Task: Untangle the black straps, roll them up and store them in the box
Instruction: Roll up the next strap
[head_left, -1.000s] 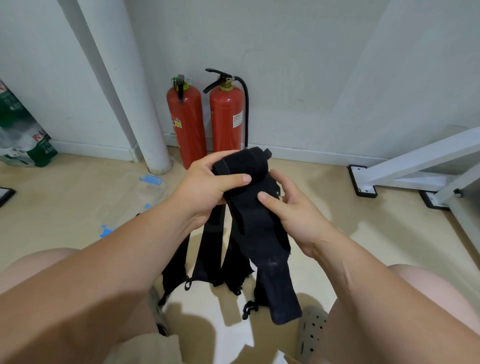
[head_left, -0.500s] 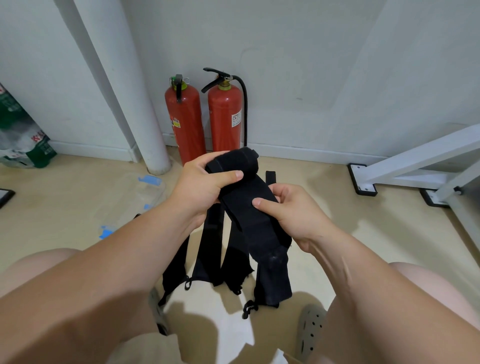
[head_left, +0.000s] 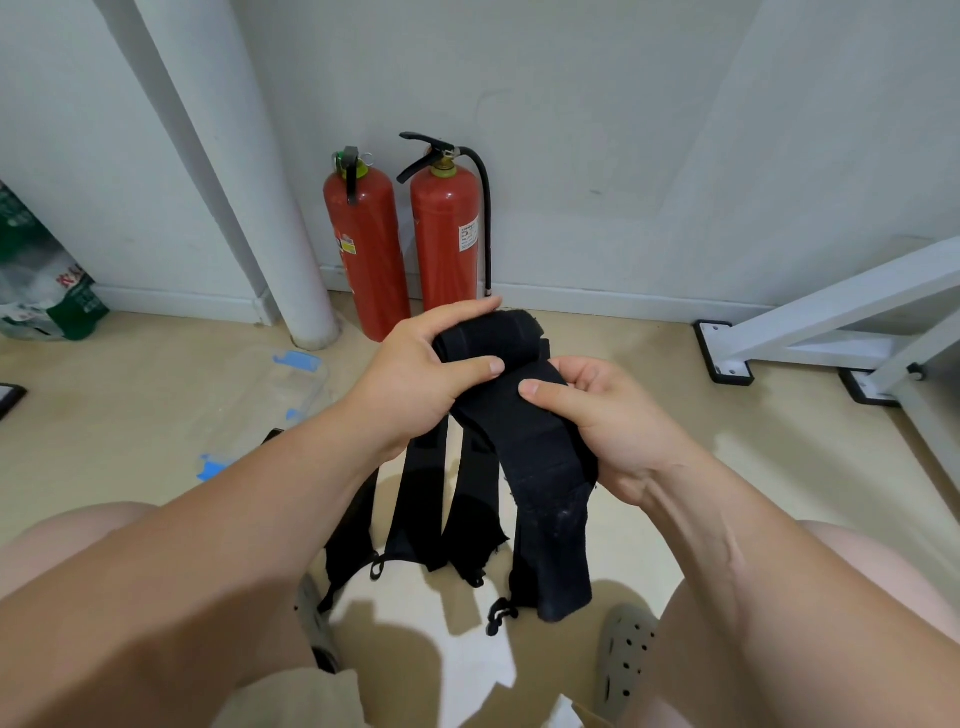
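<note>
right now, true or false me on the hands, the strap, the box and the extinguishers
1. The left hand and the right hand both grip the strap. True.
2. Three extinguishers stand behind the hands. False: there are two extinguishers.
3. The left hand holds a roll at the strap's top end. True.
4. The strap lies in the box. False: the hands hold it up, apart from the box off to the left.
5. Loose strap ends hang below the hands. True.
</note>
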